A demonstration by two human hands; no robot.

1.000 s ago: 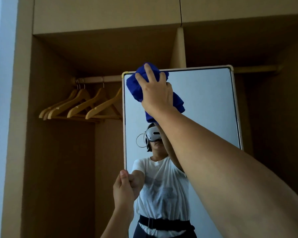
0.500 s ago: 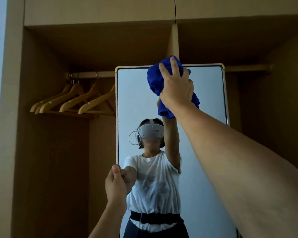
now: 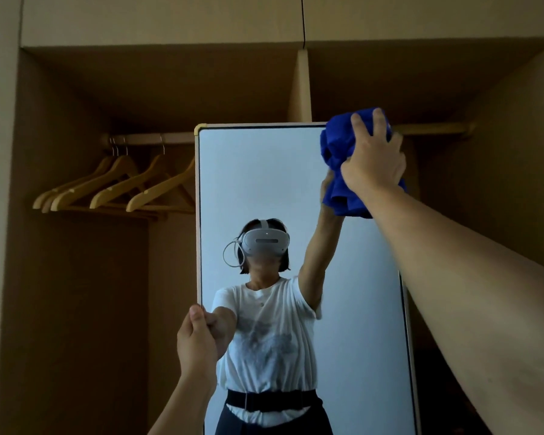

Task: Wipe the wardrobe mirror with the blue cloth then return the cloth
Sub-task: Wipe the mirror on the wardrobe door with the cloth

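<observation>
My right hand [image 3: 372,164] presses the bunched blue cloth [image 3: 343,171] on the mirror [image 3: 264,183] top right corner, fingers [image 3: 361,124] curled over it. Left hand [image 3: 197,343] pinches the mirror's left edge.

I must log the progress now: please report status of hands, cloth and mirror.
Right hand grips blue cloth at mirror top right corner. Left hand holds mirror's left edge. Nothing in the way.
</observation>
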